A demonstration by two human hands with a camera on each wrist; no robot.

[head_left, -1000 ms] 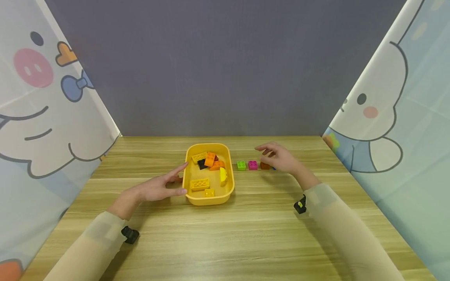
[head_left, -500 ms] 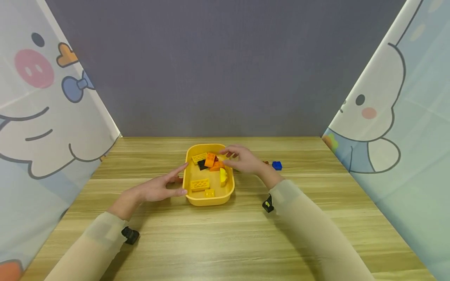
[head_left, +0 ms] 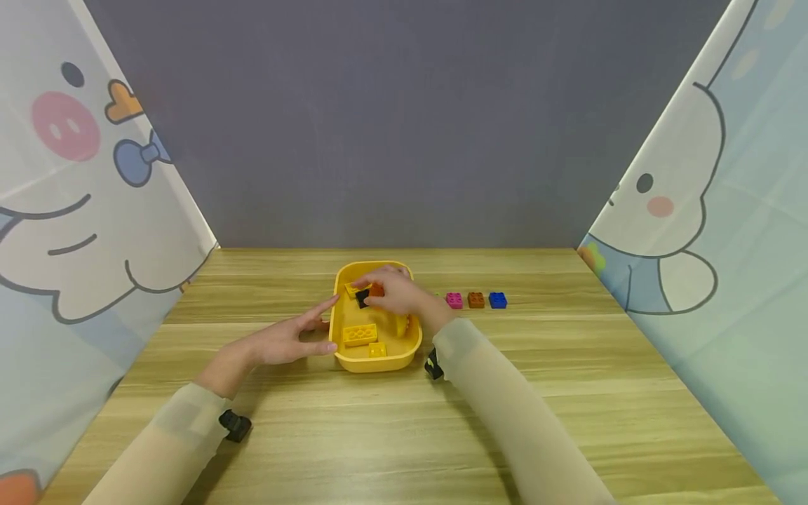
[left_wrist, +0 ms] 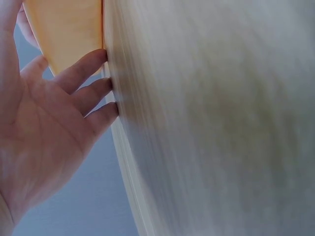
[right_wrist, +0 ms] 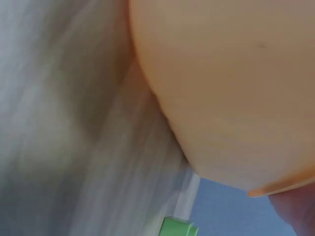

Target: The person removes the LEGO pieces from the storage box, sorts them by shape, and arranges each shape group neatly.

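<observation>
A yellow plastic basket point(head_left: 377, 365) holds several toy building bricks. My left hand point(head_left: 284, 341) rests against its left side, thumb and forefinger spread at the rim; in the left wrist view, the fingers of that hand point(left_wrist: 51, 118) lie fairly straight beside the basket wall point(left_wrist: 69, 29). Over the far part of the basket reaches my right hand point(head_left: 398, 291), its thumb and fingertips apart on either side of a black brick point(head_left: 362, 299). An orange brick point(head_left: 376, 290) shows partly under this hand. Basket wall point(right_wrist: 231, 88) fills much of the right wrist view.
Nearer in the basket lie a long yellow brick point(head_left: 360, 335), a small yellow brick point(head_left: 377, 349) and a rounded yellow piece point(head_left: 401, 325). Right of it stand pink point(head_left: 454, 300), brown point(head_left: 476, 300) and blue point(head_left: 497, 300) bricks in a row, plus a mostly hidden green brick point(right_wrist: 176, 227).
My right hand has moved left from above the row of bricks to inside the basket, uncovering the brown and blue bricks. The left hand has stayed at the basket's side.
</observation>
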